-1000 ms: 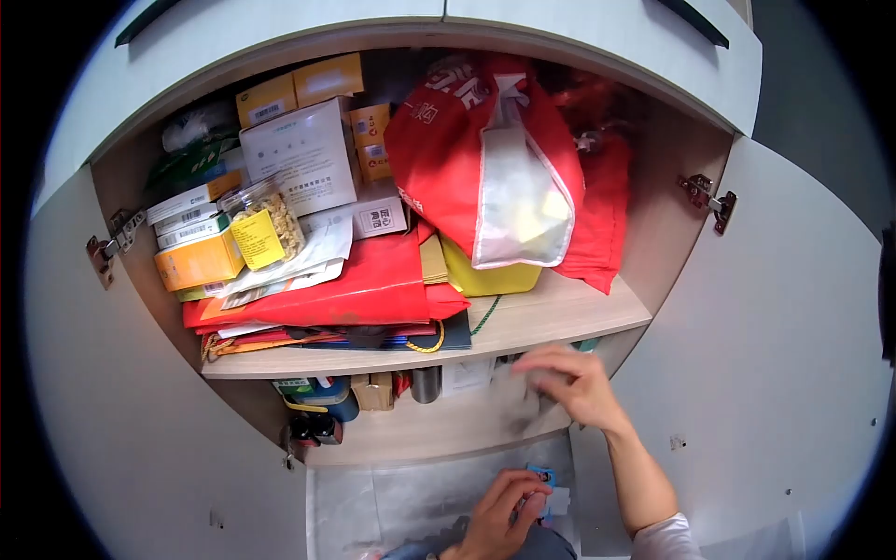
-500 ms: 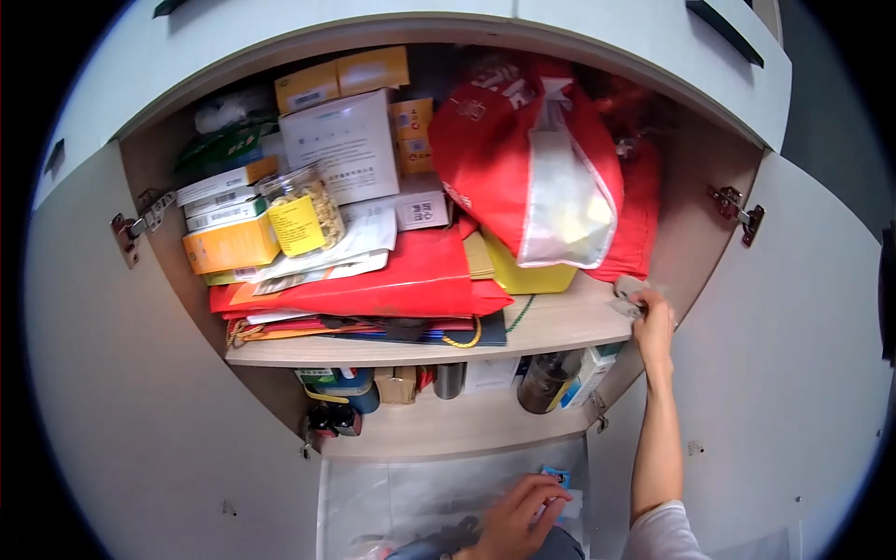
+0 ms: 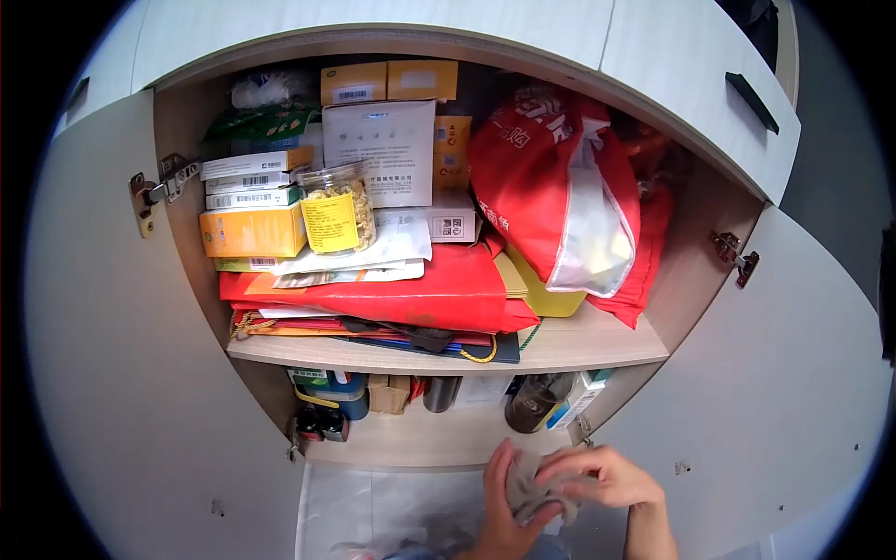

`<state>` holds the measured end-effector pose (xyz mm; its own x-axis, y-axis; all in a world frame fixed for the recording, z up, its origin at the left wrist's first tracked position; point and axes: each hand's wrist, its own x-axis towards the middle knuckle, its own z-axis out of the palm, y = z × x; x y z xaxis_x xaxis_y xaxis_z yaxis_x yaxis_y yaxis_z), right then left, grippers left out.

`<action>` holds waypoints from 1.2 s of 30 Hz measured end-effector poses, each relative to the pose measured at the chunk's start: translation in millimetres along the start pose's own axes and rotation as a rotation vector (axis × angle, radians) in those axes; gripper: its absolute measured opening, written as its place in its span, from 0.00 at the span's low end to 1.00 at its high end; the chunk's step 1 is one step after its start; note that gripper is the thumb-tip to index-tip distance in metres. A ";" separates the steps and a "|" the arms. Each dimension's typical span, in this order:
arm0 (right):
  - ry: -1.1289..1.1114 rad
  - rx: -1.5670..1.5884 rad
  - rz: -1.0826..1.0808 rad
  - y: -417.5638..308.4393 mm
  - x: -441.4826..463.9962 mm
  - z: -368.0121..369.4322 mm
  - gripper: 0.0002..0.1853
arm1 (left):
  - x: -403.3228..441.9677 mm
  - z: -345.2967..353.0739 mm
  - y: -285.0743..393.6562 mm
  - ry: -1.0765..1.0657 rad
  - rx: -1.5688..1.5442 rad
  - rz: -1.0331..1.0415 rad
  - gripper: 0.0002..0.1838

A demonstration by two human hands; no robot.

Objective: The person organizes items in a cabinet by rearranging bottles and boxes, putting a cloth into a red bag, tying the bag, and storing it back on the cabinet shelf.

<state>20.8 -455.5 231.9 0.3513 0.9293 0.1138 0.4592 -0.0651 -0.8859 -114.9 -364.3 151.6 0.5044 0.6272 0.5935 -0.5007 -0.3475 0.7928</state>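
Head view: a crumpled grey cloth is bunched between both hands, just near of the cabinet; fingers hide part of it, and its folds are blurred.
Left hand: the left hand presses the cloth from the left, fingers raised, thumb across its near side; the wrist is hard to make out.
Right hand: the right hand grips the cloth from the right with curled fingers; the forearm is cut off below.
Lower shelf: the upper board hides the far part; a dark jar leans beside a carton on the right, with a brown box and a blue container on the left.
Upper shelf: a red bag on the right partly covers a yellow object; a clear jar stands left.
Near edge: blurred shapes, cut off, too unclear to name.
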 end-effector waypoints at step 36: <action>1.011 0.798 -0.988 -62.1 166.5 -144.4 0.12 | -19.4 -9.7 -54.3 -0.149 0.143 -0.059 0.21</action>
<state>168.6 -349.2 370.7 0.7041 -0.1347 0.6972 0.4153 0.8745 -0.2505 -104.3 -350.9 95.7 0.6337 0.5430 0.5510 -0.3677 -0.4151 0.8321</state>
